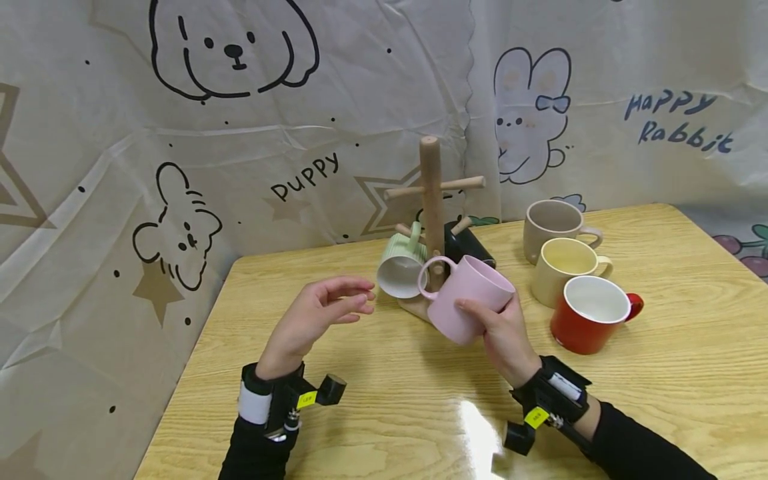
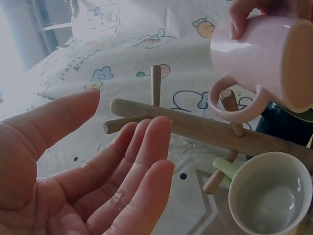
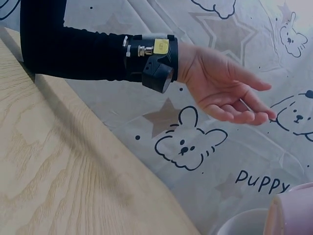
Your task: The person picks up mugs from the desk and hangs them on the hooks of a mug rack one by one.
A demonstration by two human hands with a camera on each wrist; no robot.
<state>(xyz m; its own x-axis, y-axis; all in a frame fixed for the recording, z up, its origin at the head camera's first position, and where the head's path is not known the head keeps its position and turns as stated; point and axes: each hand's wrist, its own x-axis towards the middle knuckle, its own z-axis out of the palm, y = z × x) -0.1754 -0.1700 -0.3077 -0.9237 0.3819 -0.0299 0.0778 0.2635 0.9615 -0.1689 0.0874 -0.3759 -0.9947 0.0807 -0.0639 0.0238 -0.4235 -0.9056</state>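
Observation:
My right hand [image 1: 507,337] holds a pink mug [image 1: 462,310] by its body, thumb on the near side; the other fingers are mostly hidden. The mug is tilted, its handle towards the wooden mug rack [image 1: 431,180]. In the left wrist view, a rack peg [image 2: 228,100] shows through the handle loop; I cannot tell whether it is threaded. My left hand [image 1: 318,313] hovers left of the mug, fingers loosely bent and nothing in them. Beside it, a pale green mug [image 1: 399,267] hangs on the rack, mouth tilted forward. Behind the pink mug is a black mug [image 1: 471,247], partly hidden.
On the table's right stand a grey-beige mug [image 1: 540,233], a cream mug [image 1: 549,280] and a red mug [image 1: 582,327] with a white inside, close together. A printed cloth [image 1: 360,80] hangs behind the wooden table [image 1: 384,407].

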